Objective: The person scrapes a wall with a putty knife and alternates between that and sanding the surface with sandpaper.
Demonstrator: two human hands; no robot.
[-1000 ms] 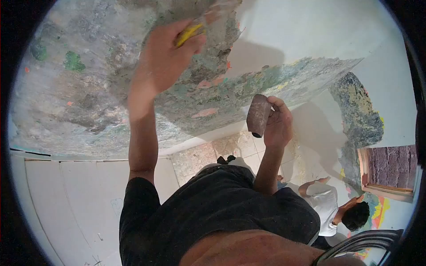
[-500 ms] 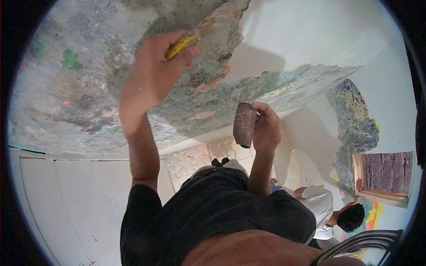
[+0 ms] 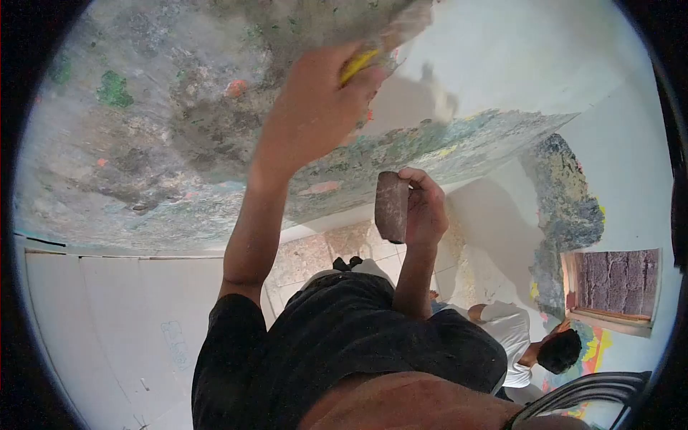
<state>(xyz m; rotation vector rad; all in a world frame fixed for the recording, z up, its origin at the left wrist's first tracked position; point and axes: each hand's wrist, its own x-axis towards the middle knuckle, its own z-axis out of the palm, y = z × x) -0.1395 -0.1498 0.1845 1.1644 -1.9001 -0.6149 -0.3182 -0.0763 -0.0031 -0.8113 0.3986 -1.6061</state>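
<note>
My left hand is closed round the yellow handle of a putty knife, raised against the wall in front of me. Its blade, blurred by motion, lies over the border between bare grey plaster and smooth white coating. Lower and to the right, my right hand grips a brown, block-like piece with pale smears by its side edge. That piece stands upright, apart from the wall; what it is, I cannot tell.
Patchy old plaster covers much of the wall. At the lower right, a person in a white shirt is near a small framed opening. Black cables hang in the corner. Tiled floor shows beneath me.
My left hand has swept the putty knife to the right and slightly upward, onto the white coating. The brown piece in my right hand has turned slightly and stays about where it was.
</note>
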